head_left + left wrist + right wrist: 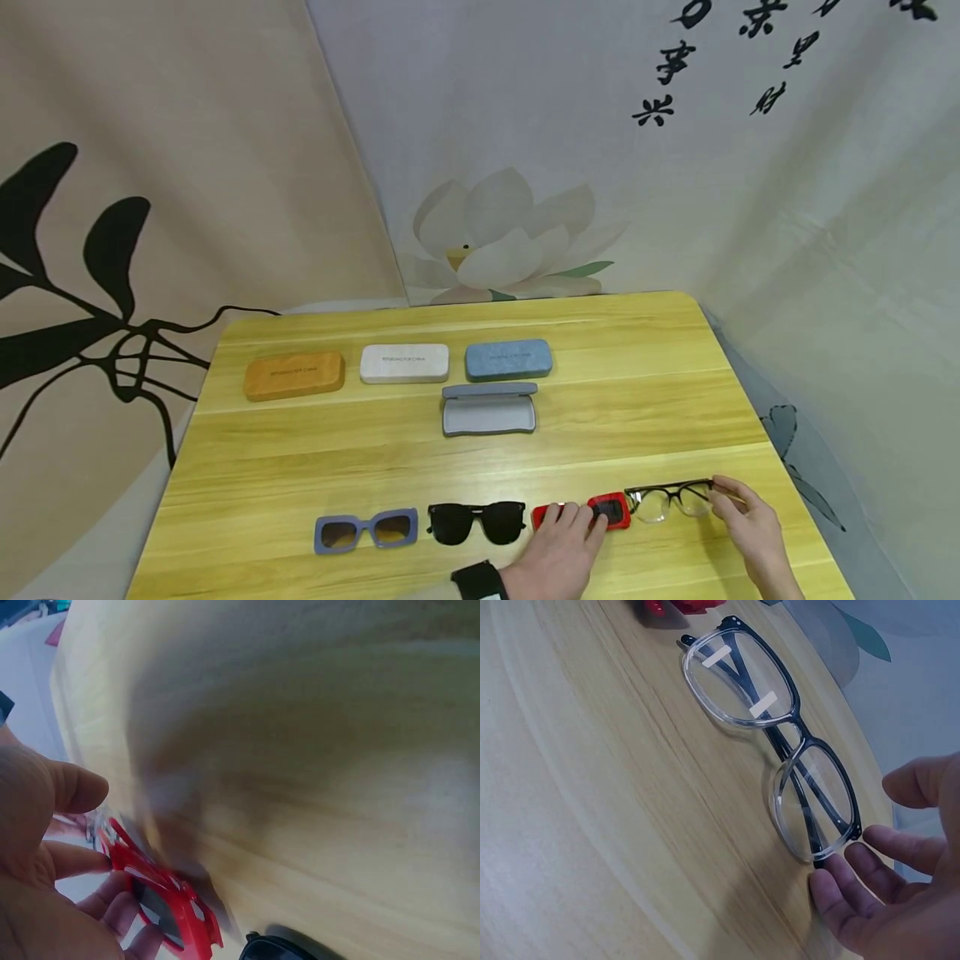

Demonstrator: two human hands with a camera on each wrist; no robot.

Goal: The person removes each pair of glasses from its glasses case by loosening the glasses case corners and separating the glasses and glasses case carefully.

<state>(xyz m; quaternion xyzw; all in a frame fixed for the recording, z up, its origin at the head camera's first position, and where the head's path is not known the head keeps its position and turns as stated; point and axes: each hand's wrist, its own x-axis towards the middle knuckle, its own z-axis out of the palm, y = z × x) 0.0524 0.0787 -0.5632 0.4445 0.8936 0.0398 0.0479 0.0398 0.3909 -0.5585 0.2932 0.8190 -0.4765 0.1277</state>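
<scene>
In the head view my left hand [558, 550] lies over red-framed sunglasses [618, 512], hiding much of their left lens. The left wrist view shows its fingertips touching the red frame while the thumb stands apart. To the right, clear-bottomed eyeglasses with a black top rim [678, 486] rest on the table, arms folded. My right hand [753, 529] is at their right end. Seen from the right wrist, its fingers [844, 889] touch the corner of the eyeglasses, with the thumb away from them.
Black sunglasses [477, 510] and blue-purple sunglasses [365, 530] lie left of my left hand. Farther back are an orange case [295, 376], a white case [405, 364], a blue case [508, 359] and an opened grey case [489, 415]. Curtains hang behind the wooden table [360, 467].
</scene>
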